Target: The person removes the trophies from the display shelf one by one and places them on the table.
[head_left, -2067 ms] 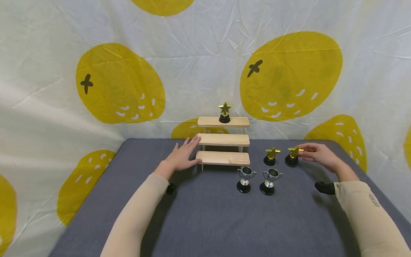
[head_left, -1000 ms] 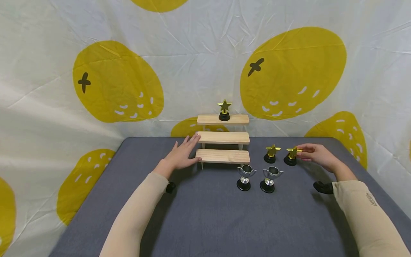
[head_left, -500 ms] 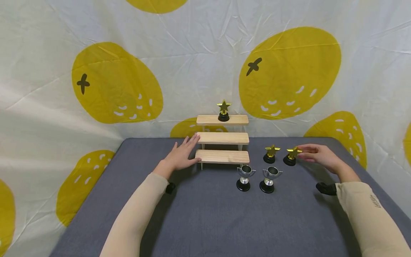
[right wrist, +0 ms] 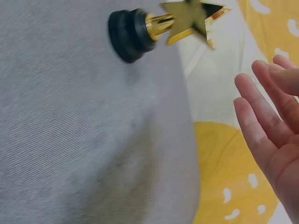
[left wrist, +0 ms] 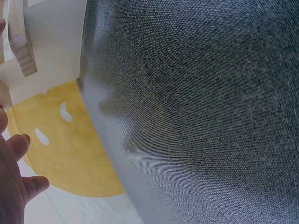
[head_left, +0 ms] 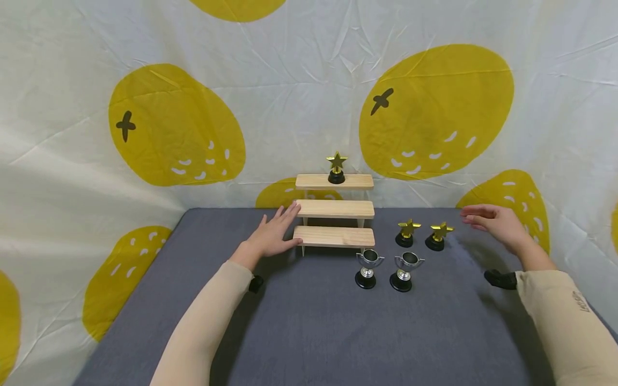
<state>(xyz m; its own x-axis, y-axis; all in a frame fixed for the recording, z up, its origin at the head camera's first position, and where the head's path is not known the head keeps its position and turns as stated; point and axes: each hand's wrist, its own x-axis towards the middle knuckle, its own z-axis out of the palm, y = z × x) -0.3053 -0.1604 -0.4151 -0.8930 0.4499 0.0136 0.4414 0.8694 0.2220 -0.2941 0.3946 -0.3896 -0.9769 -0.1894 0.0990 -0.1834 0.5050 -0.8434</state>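
Note:
My left hand (head_left: 272,235), fingers spread, rests against the left ends of the lower boards of a three-tier wooden display stand (head_left: 334,236). In the left wrist view its fingers show at the left edge beside the stand's side panel (left wrist: 56,42). My right hand (head_left: 497,225) is held in the air with nothing in it, just right of a gold star trophy (head_left: 438,236) on a black base. A gap separates its fingertips from that trophy (right wrist: 187,21) in the right wrist view. A second star trophy (head_left: 407,232) stands to its left, and a third star trophy (head_left: 336,167) sits on the top board.
Two silver cup trophies (head_left: 367,269) with black bases stand in front of the stand's right end and the star trophies. Everything is on a grey cloth-covered table (head_left: 328,332). A white curtain (head_left: 299,64) with yellow fruit prints hangs behind it.
My right hand has let go of the right-hand star trophy and drawn back to the right and slightly up. The trophy stays upright on the table. My left hand has not moved.

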